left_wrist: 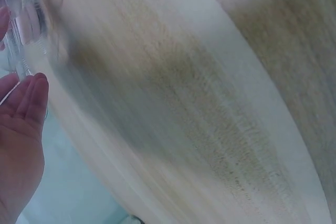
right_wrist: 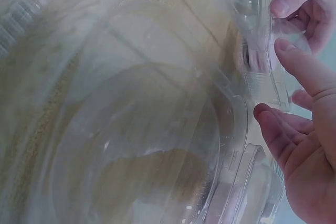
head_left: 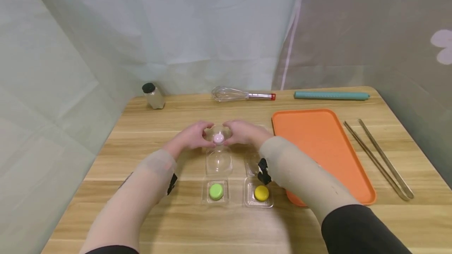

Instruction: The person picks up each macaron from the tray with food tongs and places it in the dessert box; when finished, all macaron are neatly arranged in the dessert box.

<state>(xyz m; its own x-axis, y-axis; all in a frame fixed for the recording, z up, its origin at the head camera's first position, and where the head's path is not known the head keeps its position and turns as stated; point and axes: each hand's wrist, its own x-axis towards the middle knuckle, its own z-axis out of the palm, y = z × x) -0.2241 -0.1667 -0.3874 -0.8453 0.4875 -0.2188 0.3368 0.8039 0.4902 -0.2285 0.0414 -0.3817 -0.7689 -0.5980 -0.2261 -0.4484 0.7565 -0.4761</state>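
Clear plastic case point(head_left: 218, 133) with pink macaron point(head_left: 219, 138): mid-table, pinched between left hand point(head_left: 192, 135) and right hand point(head_left: 243, 132), fingers curled on its rim. Risk: thin shell may flex, tipping the macaron out. Nearby: open dome lid point(head_left: 219, 160), green macaron point(head_left: 216, 191), yellow macaron point(head_left: 261, 193), orange tray point(head_left: 318, 144), tongs point(head_left: 379, 160). Right forearm crosses the tray's near corner.

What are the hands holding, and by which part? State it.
Both the left hand and the right hand grip the clear plastic case around the pink macaron, one on each side.
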